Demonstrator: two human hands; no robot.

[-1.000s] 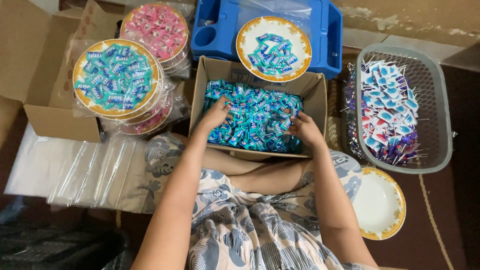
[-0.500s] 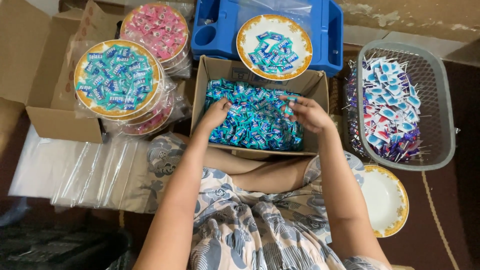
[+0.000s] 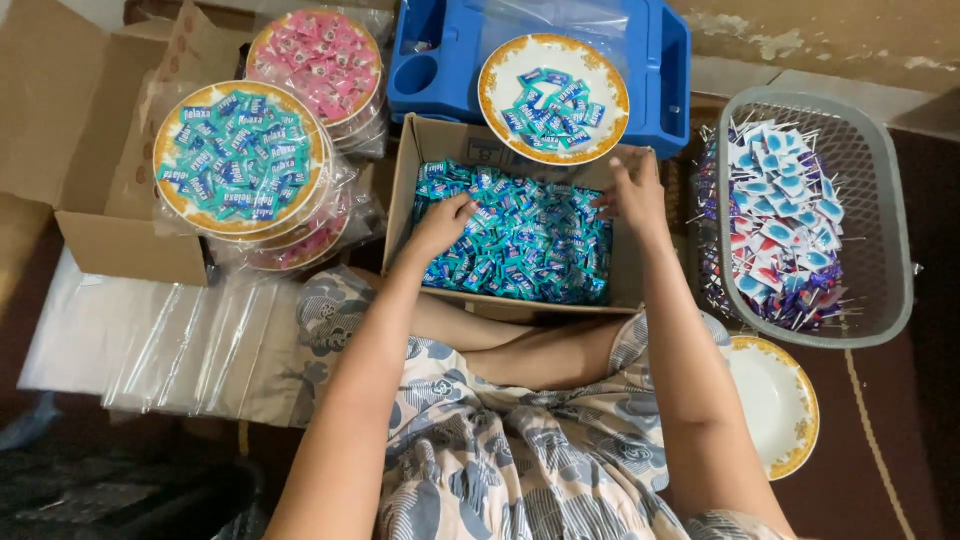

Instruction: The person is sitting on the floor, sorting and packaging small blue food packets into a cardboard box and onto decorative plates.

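The right hand [image 3: 632, 192] has lifted off the sweets and travelled up toward the far corner of the cardboard box [image 3: 408, 205], close under the rim of the part-filled plate [image 3: 492, 92]; the left hand [image 3: 443, 222] has barely shifted. That left hand lies palm down on the blue sweets [image 3: 520, 245] in the box, fingers curled into the heap. Whether it has pinched any I cannot tell. The right hand's fingers are bunched loosely, and what they carry, if anything, is hidden.

It looks like the scooping stage: sweets going from box to plate. The next move would need a short, level carry over the box wall without spilling.

To the left stands a stack of wrapped plates [image 3: 240, 160], the top one full of teal sweets, with a pink-filled plate [image 3: 318, 60] behind. A grey basket [image 3: 880, 200] at the right holds blue, white and purple sachets, and an empty plate [image 3: 775, 405] lies below it. Clear bags [image 3: 170, 345] lie flat at the left.
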